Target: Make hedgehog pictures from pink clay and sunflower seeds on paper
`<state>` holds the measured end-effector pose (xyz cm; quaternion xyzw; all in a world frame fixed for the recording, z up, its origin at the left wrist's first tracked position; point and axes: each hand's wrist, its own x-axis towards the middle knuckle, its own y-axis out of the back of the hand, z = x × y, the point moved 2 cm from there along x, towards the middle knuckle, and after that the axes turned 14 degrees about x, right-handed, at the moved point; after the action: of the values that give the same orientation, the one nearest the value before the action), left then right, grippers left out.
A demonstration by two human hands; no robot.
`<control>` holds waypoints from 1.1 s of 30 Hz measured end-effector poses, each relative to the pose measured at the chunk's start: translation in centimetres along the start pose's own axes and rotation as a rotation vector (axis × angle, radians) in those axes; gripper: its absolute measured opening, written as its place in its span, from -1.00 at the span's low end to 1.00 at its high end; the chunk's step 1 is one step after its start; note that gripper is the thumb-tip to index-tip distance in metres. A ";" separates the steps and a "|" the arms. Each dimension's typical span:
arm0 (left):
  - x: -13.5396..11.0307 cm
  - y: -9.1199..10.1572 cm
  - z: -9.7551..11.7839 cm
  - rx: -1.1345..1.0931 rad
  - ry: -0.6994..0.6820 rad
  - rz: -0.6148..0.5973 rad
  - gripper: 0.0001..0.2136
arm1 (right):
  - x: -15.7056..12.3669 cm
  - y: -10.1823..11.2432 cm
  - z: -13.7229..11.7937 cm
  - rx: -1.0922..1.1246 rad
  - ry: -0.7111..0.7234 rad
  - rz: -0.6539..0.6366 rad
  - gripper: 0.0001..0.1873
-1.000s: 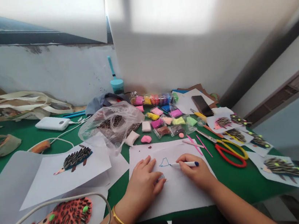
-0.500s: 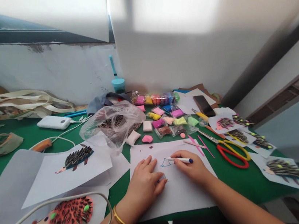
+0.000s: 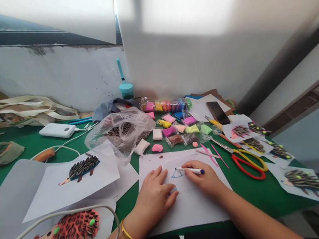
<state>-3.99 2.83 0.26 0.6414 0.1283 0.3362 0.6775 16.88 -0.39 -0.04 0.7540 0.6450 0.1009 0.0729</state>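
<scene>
Left hand pose: your left hand [image 3: 154,196] lies palm down on the sheet [image 3: 189,213], with the forearm coming in from the lower left and a gold bangle [image 3: 127,233] at the wrist. The fingers are apart and flat, gripping nothing. There's a small pale bit at the thumb tip; can't tell what it is.
Right hand pose: your right hand [image 3: 205,180] rests on the middle of the sheet, forearm in from the lower right. The fingers are clamped on the marker [image 3: 190,170] in a pen grip.
Marker: white barrel lying low, blue end pointing right. The tip is at the blue outline [image 3: 176,173] on the sheet's upper half, just beside your left fingertips.
Sheet: white, lying on the green worktop [image 3: 246,196] right in front of you, with both hands on it.
Plastic bag [image 3: 122,130]: clear and crumpled, beyond the sheet's far left corner. It holds striped seeds.
Clay packets [image 3: 178,128]: small clear packets with one coloured lump each, just beyond the sheet's far edge.
Clay wrap [image 3: 165,105]: a long clear wrap with a row of coloured blocks, further beyond the sheet.
Teal cup [image 3: 126,89]: far beyond the sheet, by the wall, with a teal stick standing in it.
Scissors [image 3: 247,162]: red and yellow handles, on the worktop just right of the sheet.
Seed hedgehogs: a dark one [image 3: 83,166] and a pink one [image 3: 72,227], each on paper to the left of the sheet.
</scene>
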 end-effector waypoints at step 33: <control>0.1 0.3 0.0 -0.005 -0.015 0.002 -0.86 | -1.0 3.7 0.7 -0.116 -0.087 0.319 -0.73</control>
<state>-4.00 2.83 0.57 0.6424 0.1215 0.3324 0.6797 20.50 -1.94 0.08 0.8449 0.5066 0.1157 0.1272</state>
